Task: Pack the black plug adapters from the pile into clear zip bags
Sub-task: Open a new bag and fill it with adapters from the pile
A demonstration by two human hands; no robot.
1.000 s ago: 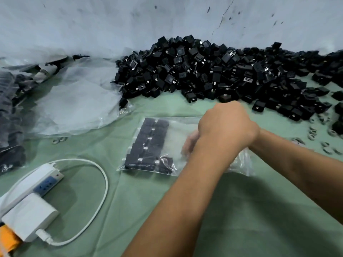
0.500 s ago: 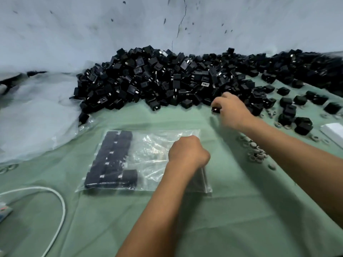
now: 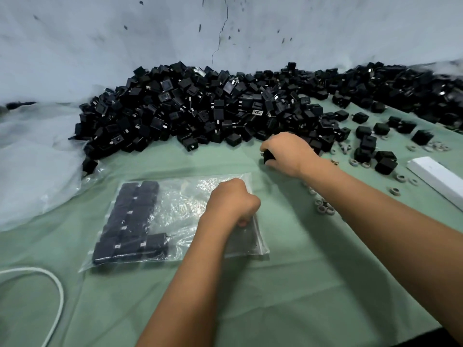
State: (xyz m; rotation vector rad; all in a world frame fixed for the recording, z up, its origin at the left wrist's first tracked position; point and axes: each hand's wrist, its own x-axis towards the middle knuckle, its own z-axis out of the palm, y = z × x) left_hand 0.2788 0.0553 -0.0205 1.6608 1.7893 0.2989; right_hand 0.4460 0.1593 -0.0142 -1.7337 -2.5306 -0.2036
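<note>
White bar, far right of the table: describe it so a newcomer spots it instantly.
Start at the black adapter pile by the wall, then go right along the green cloth. Past the loose grey rings lies a long white bar, the only white thing there.

Two bare forearms reach into view from the lower edge, with no sleeves, gloves, watch or bands showing on them. The left hand and right hand are bare too; no rings can be seen on the fingers.
</note>
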